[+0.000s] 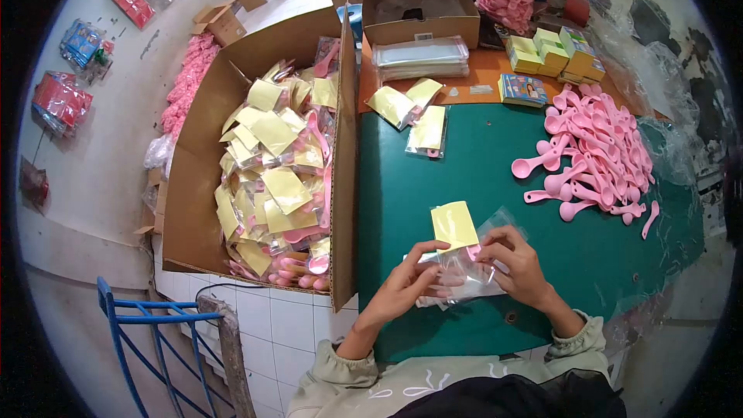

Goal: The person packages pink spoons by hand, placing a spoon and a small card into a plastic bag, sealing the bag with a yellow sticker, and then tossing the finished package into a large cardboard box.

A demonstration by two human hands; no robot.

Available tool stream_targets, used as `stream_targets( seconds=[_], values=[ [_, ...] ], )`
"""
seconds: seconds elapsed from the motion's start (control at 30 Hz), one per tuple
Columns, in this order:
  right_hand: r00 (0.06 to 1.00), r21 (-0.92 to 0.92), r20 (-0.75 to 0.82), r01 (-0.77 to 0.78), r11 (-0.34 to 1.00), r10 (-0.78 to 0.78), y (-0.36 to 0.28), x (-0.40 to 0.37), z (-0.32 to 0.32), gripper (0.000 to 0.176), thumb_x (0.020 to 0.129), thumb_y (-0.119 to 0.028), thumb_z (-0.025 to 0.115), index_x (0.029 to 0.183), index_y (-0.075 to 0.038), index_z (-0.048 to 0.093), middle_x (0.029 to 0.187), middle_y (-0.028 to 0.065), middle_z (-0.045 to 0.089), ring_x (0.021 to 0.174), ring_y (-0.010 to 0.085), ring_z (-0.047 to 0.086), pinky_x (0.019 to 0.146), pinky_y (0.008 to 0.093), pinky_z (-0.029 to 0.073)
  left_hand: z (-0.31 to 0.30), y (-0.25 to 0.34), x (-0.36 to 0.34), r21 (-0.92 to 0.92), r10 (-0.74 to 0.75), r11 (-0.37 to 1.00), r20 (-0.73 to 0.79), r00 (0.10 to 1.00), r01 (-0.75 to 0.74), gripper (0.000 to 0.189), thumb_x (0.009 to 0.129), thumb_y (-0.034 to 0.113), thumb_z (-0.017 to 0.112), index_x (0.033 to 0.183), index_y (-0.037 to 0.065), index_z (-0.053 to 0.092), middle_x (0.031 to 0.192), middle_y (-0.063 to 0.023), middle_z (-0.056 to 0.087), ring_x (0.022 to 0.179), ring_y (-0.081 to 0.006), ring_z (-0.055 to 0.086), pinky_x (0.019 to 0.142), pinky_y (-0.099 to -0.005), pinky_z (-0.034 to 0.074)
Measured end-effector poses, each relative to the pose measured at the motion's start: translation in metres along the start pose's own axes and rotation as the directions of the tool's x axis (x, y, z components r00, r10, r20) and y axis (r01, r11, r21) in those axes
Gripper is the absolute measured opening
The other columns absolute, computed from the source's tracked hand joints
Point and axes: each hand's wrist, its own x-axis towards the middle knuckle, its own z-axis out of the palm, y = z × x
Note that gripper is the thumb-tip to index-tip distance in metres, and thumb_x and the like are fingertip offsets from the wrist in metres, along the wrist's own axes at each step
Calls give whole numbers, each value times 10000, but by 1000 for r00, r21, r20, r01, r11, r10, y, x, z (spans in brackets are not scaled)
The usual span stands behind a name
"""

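At the front of the green table, my left hand (410, 279) has its fingers curled at a clear plastic bag (467, 285), and its index fingertip meets the lower edge of a yellow card (454, 224). Opposite it, my right hand (517, 265) pinches at a small pink spoon part (473, 252) just below the card; most of that spoon is hidden by fingers and plastic. More clear film lies under and behind both hands. A heap of pink spoons (600, 151) lies at the right of the table.
Left of the table stands a big cardboard box (344, 162) of bagged yellow cards and pink spoons. Several packed bags (426, 130) lie beyond my hands. Stacked clear sleeves (422, 58), card stacks (551, 54) and an open carton (422, 31) are at the back.
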Motion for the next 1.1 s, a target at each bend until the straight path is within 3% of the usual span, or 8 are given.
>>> stream_targets(
  seconds=[0.07,0.13,0.23,0.57,0.73,0.87,0.97,1.1],
  values=[
    [998,45,-24,-52,998,54,-8,-2,-2,165,705,-6,696,849,-43,624,1015,103,496,884,213,561,703,294,489,-2,-4,-2,285,79,956,-30,996,-67,258,898,55,530,1154,39,499,1095,-115,571,957,-189,620,749,-280,546],
    [995,80,-3,-96,992,96,-7,-6,-2,136,724,-1,689,838,-31,622,1013,93,500,894,183,558,722,273,488,6,-2,-2,637,163,762,-18,987,-114,263,850,40,597,1103,30,525,1046,-99,584,907,-180,628,703,-280,557],
    [962,294,29,-269,917,272,-6,-16,4,108,763,-28,680,853,-19,621,1007,88,515,902,159,565,734,270,508,4,-5,-4,771,280,604,28,960,-199,205,809,44,633,1001,7,570,976,-89,585,842,-183,627,651,-289,561],
    [815,667,232,-531,523,531,2,-19,24,104,848,-18,610,893,43,539,848,87,589,777,159,636,680,272,552,14,-9,-14,654,270,752,-190,944,-83,143,807,84,657,895,-16,604,940,-89,594,801,-176,628,661,-286,559],
    [783,689,118,-508,517,611,-4,-15,31,135,844,31,583,913,33,467,826,115,605,728,171,647,633,273,568,10,-18,-13,658,274,752,-251,928,-44,153,820,82,646,918,-23,591,894,-82,602,757,-162,632,646,-277,563],
    [802,640,68,-491,591,593,-5,-16,33,137,840,46,579,884,20,452,826,121,606,702,168,646,624,278,571,15,-21,-13,467,220,884,-367,904,-25,190,824,58,642,979,-12,558,901,-71,603,761,-135,620,647,-262,543],
    [823,661,48,-451,600,566,-5,-17,36,162,829,30,608,979,57,554,789,107,610,703,136,632,627,240,535,11,-28,-16,520,224,854,-320,920,-27,240,825,51,650,1028,-6,537,943,-64,603,812,-114,596,684,-246,517],
    [841,578,103,-485,656,531,-9,-15,33,387,840,10,595,1217,36,510,838,91,620,707,126,621,639,236,520,10,-27,-17,563,256,824,-281,925,-57,324,823,43,644,1130,24,542,1025,-71,586,857,-115,582,689,-243,511]
  ],
)
